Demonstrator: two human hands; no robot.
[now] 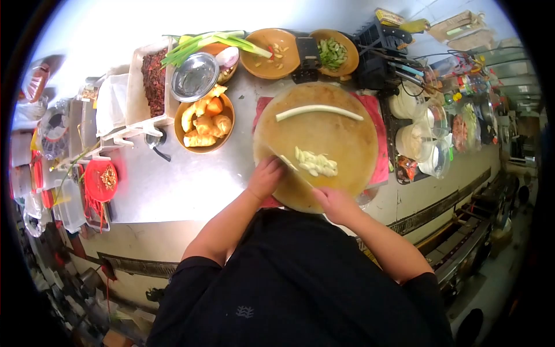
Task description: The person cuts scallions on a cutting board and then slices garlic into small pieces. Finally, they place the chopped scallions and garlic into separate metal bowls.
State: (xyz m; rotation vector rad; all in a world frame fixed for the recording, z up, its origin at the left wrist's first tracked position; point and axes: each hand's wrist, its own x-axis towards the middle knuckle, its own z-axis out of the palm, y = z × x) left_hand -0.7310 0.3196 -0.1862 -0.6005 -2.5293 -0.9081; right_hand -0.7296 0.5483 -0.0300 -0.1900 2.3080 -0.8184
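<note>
On the round wooden chopping board (358, 147), my right hand (338, 203) grips a kitchen knife (299, 173), seen nearly edge-on. My left hand (269, 175) is closed at the board's left side, its fingers curled close to the blade; whatever is under them is hidden. A pale sliver lies along the blade's right side. Just right of the knife is a small heap of sliced white scallion (316, 162). One long white scallion stalk (319, 110) lies across the far part of the board, apart from both hands.
A red cloth (378, 124) lies under the board. Leftward are a bowl of ginger (207, 124), a metal bowl (195, 77) and a bin of dried chillies (154, 84). Behind stand a garlic bowl (270, 55) and a green-vegetable bowl (333, 55). Tubs (411, 141) and a knife rack (376, 63) stand rightward.
</note>
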